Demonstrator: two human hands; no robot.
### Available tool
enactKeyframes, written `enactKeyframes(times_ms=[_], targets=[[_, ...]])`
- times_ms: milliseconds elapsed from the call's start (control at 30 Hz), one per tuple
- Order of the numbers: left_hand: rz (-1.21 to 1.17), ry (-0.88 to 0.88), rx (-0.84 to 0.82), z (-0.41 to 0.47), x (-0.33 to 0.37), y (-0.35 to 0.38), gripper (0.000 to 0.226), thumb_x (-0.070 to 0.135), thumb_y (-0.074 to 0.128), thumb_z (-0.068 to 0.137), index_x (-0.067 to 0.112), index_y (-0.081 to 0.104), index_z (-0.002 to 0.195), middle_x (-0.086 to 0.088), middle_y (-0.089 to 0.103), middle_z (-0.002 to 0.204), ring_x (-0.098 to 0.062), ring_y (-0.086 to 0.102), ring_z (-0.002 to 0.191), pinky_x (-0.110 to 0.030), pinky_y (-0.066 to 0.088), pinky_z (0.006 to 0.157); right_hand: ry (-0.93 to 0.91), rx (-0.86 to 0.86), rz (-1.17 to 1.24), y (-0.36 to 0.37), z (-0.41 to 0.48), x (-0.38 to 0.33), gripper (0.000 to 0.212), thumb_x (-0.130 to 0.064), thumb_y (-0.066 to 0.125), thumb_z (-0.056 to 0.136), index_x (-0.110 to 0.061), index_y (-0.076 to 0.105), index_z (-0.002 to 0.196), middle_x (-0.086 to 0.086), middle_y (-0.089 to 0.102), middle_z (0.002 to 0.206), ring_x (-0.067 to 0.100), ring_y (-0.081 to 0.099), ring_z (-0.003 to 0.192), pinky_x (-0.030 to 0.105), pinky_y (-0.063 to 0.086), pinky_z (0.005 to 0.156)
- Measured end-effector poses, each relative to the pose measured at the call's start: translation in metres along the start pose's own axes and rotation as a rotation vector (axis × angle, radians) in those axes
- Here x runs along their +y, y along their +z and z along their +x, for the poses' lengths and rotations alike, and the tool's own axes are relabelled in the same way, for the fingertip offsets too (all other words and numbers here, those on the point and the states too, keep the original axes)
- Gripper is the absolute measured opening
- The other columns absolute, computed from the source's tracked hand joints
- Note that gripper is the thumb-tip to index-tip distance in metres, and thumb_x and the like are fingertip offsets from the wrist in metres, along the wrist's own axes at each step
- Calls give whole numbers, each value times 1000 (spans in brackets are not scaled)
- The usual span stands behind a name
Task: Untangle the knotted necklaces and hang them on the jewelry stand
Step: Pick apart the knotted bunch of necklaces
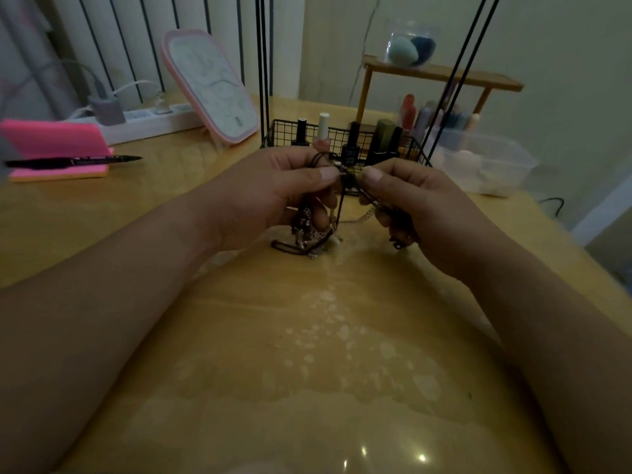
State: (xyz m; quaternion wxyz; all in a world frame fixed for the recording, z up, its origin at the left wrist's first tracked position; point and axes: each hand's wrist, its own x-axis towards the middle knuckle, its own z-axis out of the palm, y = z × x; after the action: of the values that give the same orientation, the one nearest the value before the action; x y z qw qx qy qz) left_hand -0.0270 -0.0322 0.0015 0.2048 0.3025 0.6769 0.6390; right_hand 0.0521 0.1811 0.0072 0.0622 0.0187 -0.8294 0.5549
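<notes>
A tangle of necklaces point(316, 234), black cords mixed with thin silver chains, hangs between my two hands above the wooden table point(307, 336); its lower loops touch the tabletop. My left hand point(273, 196) pinches the cords at the knot with thumb and fingers. My right hand point(413, 203) pinches the same knot from the other side, with a cord end trailing under its palm. Thin black rods point(263, 70) rise behind the hands, likely the jewelry stand; its top is out of view.
A black wire basket point(284, 135) with nail-polish bottles stands just behind my hands. A pink-framed mirror point(212, 87) leans at the back left, by a power strip point(150, 119). Pink sticky notes point(54, 145) with a pen lie far left. A clear plastic box point(492, 162) sits at right.
</notes>
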Motion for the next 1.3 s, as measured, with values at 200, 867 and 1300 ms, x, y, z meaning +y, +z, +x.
enactKeyframes(times_ms=[200,867,1300], targets=[[-92,47,13,0,-1,2,7,18,61,100,13,65,98,-6,65,83,-23,66,74,-35,59,70,-58,-131,-130,12,-4,-2,17,-30,70,96,-17,73,106,-4,74,93,6,66,81,21,52,69],[-66,-73,102,4,-1,-13,14,23,60,102,12,54,97,-1,50,70,-12,40,54,-22,27,42,118,-100,426,-14,3,-2,24,-29,49,107,-14,65,96,-1,50,70,11,45,54,23,35,50],[237,-71,87,-1,3,-16,6,16,66,99,11,65,99,-6,65,77,-12,44,50,-20,34,44,66,68,92,-19,7,5,24,-27,58,104,-16,68,85,2,71,84,20,74,97,38,53,100]])
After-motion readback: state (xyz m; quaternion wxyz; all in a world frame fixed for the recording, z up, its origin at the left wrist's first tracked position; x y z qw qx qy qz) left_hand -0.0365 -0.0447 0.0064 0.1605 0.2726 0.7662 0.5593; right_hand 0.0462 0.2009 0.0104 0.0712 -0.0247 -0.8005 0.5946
